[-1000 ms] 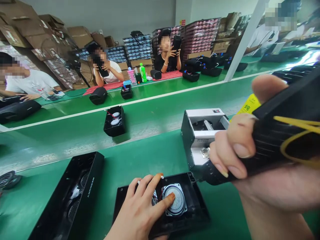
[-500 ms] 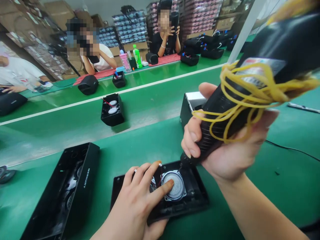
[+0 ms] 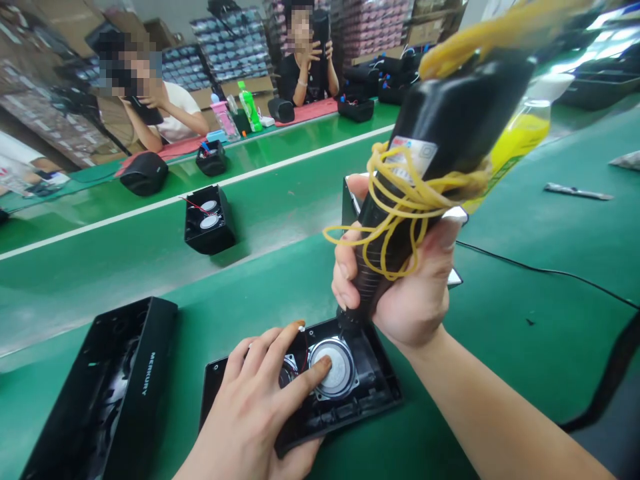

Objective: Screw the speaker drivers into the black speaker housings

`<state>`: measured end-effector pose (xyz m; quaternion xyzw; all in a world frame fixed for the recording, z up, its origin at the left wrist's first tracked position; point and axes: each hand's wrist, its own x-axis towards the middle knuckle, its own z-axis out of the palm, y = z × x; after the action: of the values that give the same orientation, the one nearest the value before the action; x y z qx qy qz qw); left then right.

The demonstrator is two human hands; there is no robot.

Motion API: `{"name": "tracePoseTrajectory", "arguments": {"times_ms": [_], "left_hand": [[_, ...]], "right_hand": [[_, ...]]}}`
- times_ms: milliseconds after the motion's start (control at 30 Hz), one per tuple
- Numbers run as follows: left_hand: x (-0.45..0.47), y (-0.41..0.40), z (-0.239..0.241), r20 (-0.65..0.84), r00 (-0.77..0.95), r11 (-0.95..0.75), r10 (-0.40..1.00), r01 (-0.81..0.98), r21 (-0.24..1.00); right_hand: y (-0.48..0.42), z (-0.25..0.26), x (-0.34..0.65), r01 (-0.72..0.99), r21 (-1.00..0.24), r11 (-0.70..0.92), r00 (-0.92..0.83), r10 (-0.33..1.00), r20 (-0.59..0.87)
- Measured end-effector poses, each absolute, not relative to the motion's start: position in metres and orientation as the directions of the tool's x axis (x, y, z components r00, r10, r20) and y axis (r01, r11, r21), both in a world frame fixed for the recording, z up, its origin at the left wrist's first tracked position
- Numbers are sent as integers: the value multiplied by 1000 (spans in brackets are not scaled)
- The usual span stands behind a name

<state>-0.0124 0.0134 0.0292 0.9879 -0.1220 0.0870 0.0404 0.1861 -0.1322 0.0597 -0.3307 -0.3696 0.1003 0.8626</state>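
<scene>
My right hand (image 3: pixel 415 300) is wrapped around a black electric screwdriver (image 3: pixel 400 227) with yellow rubber bands wound about its body. The screwdriver tilts, its lower end at the far edge of a black speaker housing (image 3: pixel 370 393). A round speaker driver (image 3: pixel 334 368) with a pale back sits in that housing, and a second driver is partly hidden. My left hand (image 3: pixel 265 393) grips the housing from the left: a fingertip presses on the driver's back, and the thumb is at the near edge. The screwdriver's tip is too dark to make out.
A black MERKURY speaker case (image 3: pixel 125 380) lies at left. Beyond, an open case with two drivers (image 3: pixel 207 220) sits on the green belt. Behind the screwdriver are a yellow-labelled bottle (image 3: pixel 520 147) and a black cable (image 3: pixel 550 271). Two co-workers (image 3: pixel 305 73) hold black cases across the line.
The view has swung right, so the scene sits further left. The screwdriver stands somewhat more upright, still at the housing's far edge. My left hand keeps its hold.
</scene>
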Motion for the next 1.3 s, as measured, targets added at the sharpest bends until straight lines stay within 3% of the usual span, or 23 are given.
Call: {"name": "tracePoseTrajectory", "arguments": {"times_ms": [300, 400, 600, 933, 1300], "left_hand": [[-15, 11, 27, 183, 959, -970, -214, -231, 74], [-14, 10, 27, 195, 963, -974, -187, -208, 89], [-12, 16, 27, 186, 944, -959, -274, -283, 21], [-16, 11, 14, 250, 953, -974, -170, -201, 106], [-15, 13, 19, 221, 957, -970, -186, -215, 114]], "right_hand": [[-135, 59, 177, -48, -696, 716, 775, 467, 426], [-134, 58, 175, -16, -692, 722, 771, 449, 451], [-134, 53, 174, -17, -680, 733, 715, 484, 504], [-141, 48, 166, -33, -740, 672, 685, 555, 473], [-142, 54, 164, -14, -746, 666, 721, 523, 454]]}}
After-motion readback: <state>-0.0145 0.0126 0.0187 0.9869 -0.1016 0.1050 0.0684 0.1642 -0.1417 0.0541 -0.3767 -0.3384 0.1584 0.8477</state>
